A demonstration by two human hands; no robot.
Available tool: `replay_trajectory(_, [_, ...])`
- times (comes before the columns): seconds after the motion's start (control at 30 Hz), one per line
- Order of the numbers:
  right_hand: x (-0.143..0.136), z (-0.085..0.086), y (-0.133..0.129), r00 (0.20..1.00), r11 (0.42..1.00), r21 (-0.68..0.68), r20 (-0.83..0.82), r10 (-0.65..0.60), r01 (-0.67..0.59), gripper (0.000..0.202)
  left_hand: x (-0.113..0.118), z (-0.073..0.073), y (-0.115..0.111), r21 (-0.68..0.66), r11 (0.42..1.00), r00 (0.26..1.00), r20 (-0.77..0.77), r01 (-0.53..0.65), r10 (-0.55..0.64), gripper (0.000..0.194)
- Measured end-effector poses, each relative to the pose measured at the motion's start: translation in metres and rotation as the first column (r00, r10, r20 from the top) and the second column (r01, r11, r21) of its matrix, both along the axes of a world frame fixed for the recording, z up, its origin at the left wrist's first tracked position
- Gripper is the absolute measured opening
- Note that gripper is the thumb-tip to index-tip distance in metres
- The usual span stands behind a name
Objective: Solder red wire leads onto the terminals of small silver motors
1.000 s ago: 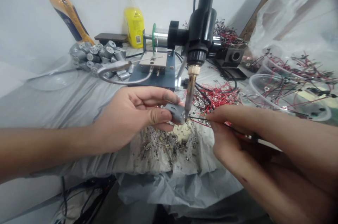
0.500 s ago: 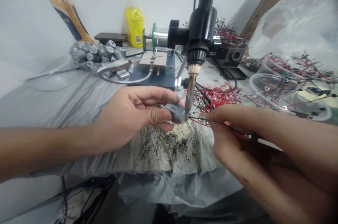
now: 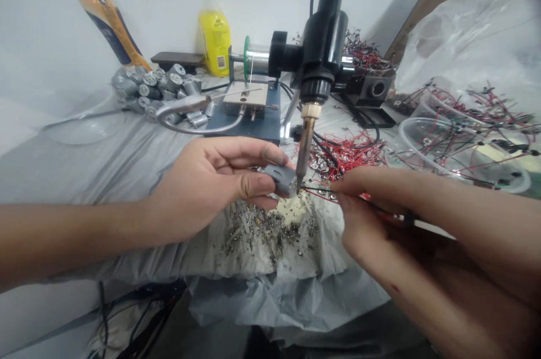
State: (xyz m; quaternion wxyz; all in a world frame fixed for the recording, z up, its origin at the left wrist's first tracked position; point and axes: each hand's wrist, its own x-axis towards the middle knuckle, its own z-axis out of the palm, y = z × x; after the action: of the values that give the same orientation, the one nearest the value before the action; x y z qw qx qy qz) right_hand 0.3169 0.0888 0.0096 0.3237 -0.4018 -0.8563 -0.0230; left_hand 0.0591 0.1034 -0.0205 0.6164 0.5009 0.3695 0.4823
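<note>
My left hand [image 3: 224, 178] grips a small grey electric motor [image 3: 282, 180] between thumb and fingers, its end turned to the right. The tip of a mounted soldering iron [image 3: 305, 147] points down at that end and seems to touch it. From the right, my right hand [image 3: 393, 224] pinches thin black and red wires [image 3: 316, 189] between thumb and forefinger. The wires' ends reach the motor's end beside the iron tip; the exact contact is too small to make out. The lower fingers of my right hand are in shadow.
Behind stand a solder spool [image 3: 258, 60] and a blue-based feeder [image 3: 243, 114] with a curved metal tube. Several motors [image 3: 156, 91] are heaped at left, red wires [image 3: 353, 153] at right near a clear plastic tub [image 3: 401, 133]. Solder scraps [image 3: 270, 235] litter the table below the iron.
Almost nothing differs. Both hands, the motor and the wires hold practically the same place at the iron tip.
</note>
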Motion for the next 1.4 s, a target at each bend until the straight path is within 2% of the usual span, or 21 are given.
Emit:
replay_trajectory(0.27, [0.000,0.002,-0.002,1.000,1.000,-0.002,0.023,0.000,0.000,0.022,0.000,-0.001,0.000,0.001,1.000,1.000,0.014,0.010,-0.010,0.019])
replay_trajectory(0.47, [-0.002,0.004,-0.003,0.999,1.000,0.007,0.039,-0.019,0.019,0.021,-0.002,-0.001,0.001,-0.001,1.000,0.999,-0.038,-0.009,0.009,0.021])
replay_trajectory(0.83, [0.004,-0.004,-0.003,0.999,0.999,0.027,0.026,-0.031,0.030,0.024,0.001,-0.001,0.000,-0.010,1.000,1.000,-0.006,-0.013,0.013,0.019])
replay_trajectory(1.03, [0.004,-0.009,-0.002,0.998,0.997,0.042,-0.005,-0.060,0.060,0.026,-0.001,-0.004,0.000,0.025,0.999,0.998,0.050,0.030,-0.031,0.019])
replay_trajectory(1.17, [0.006,-0.012,-0.003,0.996,0.995,0.041,-0.011,-0.086,0.087,0.032,0.000,-0.002,0.000,0.007,1.000,0.999,0.041,0.011,-0.011,0.018])
replay_trajectory(1.4, [0.004,-0.008,-0.001,0.999,0.999,0.024,-0.016,-0.046,0.047,0.026,0.000,-0.002,-0.001,-0.003,1.000,0.999,0.045,0.006,-0.006,0.019])
